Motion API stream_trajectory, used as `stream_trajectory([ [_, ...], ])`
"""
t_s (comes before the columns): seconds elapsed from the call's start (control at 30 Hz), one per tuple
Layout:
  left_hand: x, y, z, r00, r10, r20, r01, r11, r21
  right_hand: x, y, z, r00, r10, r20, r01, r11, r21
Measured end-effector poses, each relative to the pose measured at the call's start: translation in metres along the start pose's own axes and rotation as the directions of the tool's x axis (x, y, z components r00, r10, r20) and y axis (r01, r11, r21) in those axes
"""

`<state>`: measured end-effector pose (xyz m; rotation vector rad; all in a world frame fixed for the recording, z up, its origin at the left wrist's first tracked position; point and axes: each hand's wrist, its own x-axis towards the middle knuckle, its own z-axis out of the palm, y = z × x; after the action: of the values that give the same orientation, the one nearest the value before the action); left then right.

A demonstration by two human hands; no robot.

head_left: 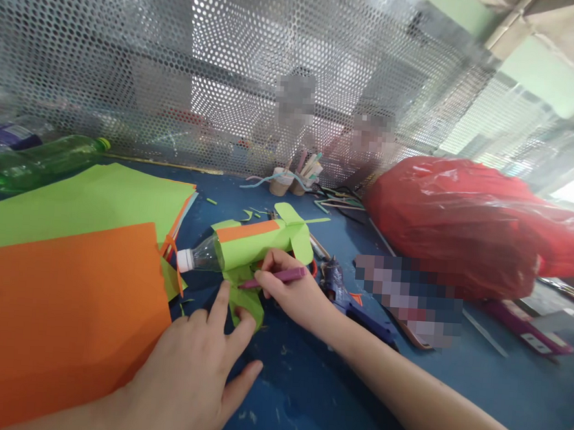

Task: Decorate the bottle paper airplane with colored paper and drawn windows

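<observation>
My right hand (pixel 287 286) is closed around a purple pen (pixel 283 276), its tip down on a green paper piece (pixel 247 301). With fingers spread, my left hand (pixel 201 352) rests its fingertips on the same piece and the table beside it. Just behind lies a clear plastic bottle (pixel 208 254) on its side, white cap to the left. Green paper with an orange strip wraps its body, and green fin shapes (pixel 302 243) stand at its right end. The underside of the bottle and part of the green piece are hidden.
Orange (pixel 67 312) and green sheets (pixel 108 194) lie left, near a green bottle (pixel 42 158). A blue glue gun (pixel 359 310) lies right of my right hand. Behind are paper cups (pixel 282 182) with sticks, a red plastic bag (pixel 462 219) and a perforated metal panel (pixel 228 62).
</observation>
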<state>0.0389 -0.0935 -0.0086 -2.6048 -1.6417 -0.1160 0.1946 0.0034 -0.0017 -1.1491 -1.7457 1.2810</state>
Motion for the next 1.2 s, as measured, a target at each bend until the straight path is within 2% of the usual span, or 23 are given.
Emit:
stream_trajectory([
  [0.07, -0.0001, -0.0008, 0.0014, 1.0, -0.014, -0.017, 0.014, 1.0, 0.013, 0.0, -0.0004, 0.0004, 1.0, 0.006, 0.003, -0.006, 1.0, 0.0],
  [0.23, 0.0009, -0.0029, 0.0043, 0.999, 0.036, -0.019, -0.036, 0.999, -0.001, -0.0012, 0.0001, 0.0011, 1.0, -0.007, -0.005, 0.007, 1.0, -0.011],
  [0.53, 0.0007, 0.0034, -0.0031, 1.0, -0.025, -0.016, 0.025, 0.999, 0.026, -0.0013, -0.0015, 0.0012, 1.0, 0.016, 0.002, -0.016, 1.0, -0.016],
  [0.73, 0.0008, 0.0005, -0.0016, 1.0, 0.005, 0.022, -0.005, 1.0, 0.008, -0.0012, -0.0011, 0.0011, 1.0, 0.005, 0.001, -0.005, 1.0, 0.003],
  [0.9, 0.0005, 0.0024, -0.0019, 1.0, -0.031, 0.004, 0.031, 0.998, 0.05, -0.0013, -0.0007, 0.0014, 1.0, -0.001, -0.003, 0.001, 1.0, -0.016],
  [1.07, 0.0014, 0.0003, -0.0003, 1.0, 0.011, 0.01, -0.011, 1.0, 0.001, -0.0013, -0.0002, 0.0012, 1.0, -0.001, -0.001, 0.001, 1.0, -0.013],
  [1.2, 0.0007, 0.0023, -0.0025, 1.0, -0.026, -0.012, 0.026, 1.0, 0.018, -0.0012, 0.0001, 0.0011, 1.0, 0.002, -0.001, -0.002, 1.0, -0.004],
])
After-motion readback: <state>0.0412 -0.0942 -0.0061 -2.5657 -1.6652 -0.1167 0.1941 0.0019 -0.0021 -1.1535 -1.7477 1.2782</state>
